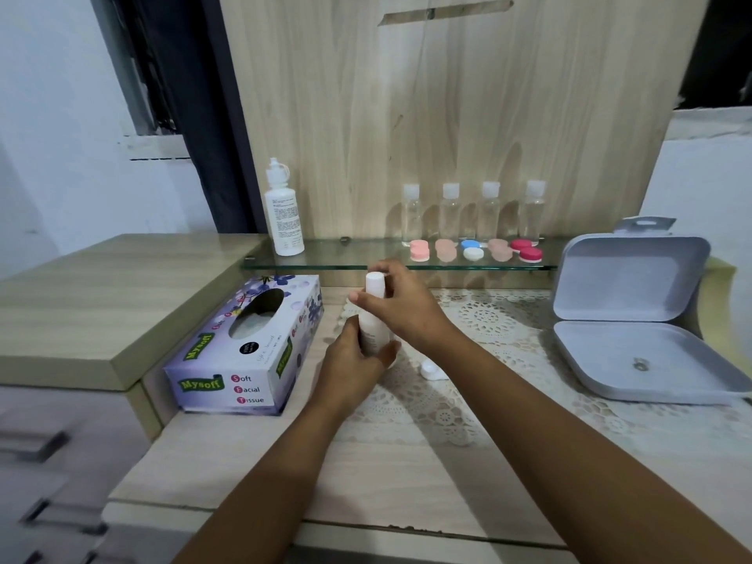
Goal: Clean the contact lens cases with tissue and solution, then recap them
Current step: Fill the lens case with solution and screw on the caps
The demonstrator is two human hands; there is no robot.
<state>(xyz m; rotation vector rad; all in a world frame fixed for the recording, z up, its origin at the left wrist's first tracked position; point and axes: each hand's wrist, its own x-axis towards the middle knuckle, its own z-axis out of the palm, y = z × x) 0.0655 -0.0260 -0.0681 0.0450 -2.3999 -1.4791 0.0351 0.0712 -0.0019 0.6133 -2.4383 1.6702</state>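
A person stands at a pale wooden counter (366, 462), seen from above, holding a small white bottle (372, 315) upright over the edge of a lace mat (508, 331).

Risks, as a judgement: the bottle looks slim and smooth, so twisting the cap (375, 280) with too loose a hold below could let it spin or slip. If the cap comes off suddenly, a squeeze of the body could squirt solution over the mat or onto the tissue box (244, 348) just to the left. A loosened cap could also drop and roll off the counter. One white lens case (432, 370) lies on the mat just right of the bottle, partly hidden by the right forearm, which could nudge it. More lens cases (473, 249) sit in a row on a glass shelf (346, 262) behind, well apart from the hands.

The left hand (350, 360) wraps the bottle's lower half, its fingers (350, 329) curled closely around it and the thumb pressing the near side. The right hand (407, 307) arches over the top, its fingers (390, 274) bent around the cap and the thumb reaching across the bottle's neck. Both are closed on the bottle, with no slack visible. Whether the cap has begun to turn cannot be told.

An open grey hinged box (626, 319) rests at the right.
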